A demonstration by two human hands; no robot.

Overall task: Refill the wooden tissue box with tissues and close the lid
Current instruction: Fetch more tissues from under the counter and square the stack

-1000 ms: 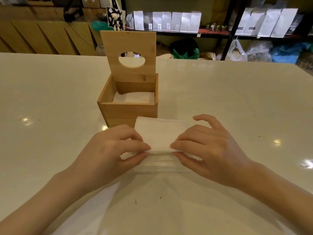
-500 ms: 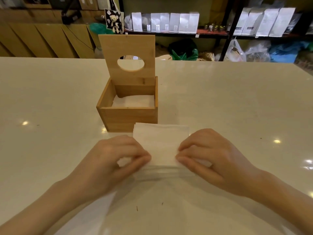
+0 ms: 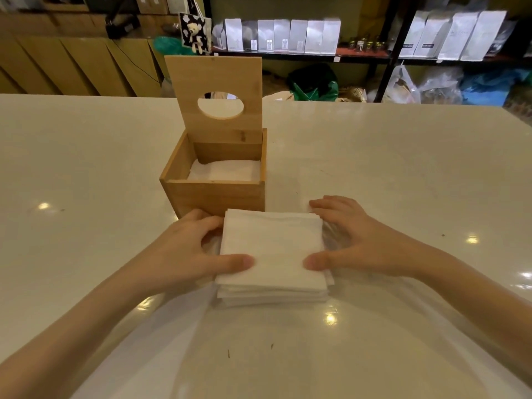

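A: status on the square stack of white folded tissues (image 3: 273,249)?
B: sitting on the glossy white table (image 3: 403,174), on a sheet of clear plastic wrap (image 3: 288,341), just at 6 o'clock of the square light-wood tissue box (image 3: 214,194); far left corner of the stack looks to touch the box front

A: hands?
B: left hand (image 3: 184,251) at 9 o'clock of the stack, right hand (image 3: 362,240) at 3 o'clock. fingers curled round the two sides, thumbs pressed flat on the top sheet near the front edge. both hands clamp the stack between them, can't tell if it's off the table

A: box?
B: open. wooden lid with the oval cutout (image 3: 216,96) stands upright along the back edge at 12 o'clock. some white tissue already lying low inside (image 3: 227,171)

A: background?
B: dark shelf with white pouches (image 3: 282,36) at 12 to 2 o'clock, well apart from the table
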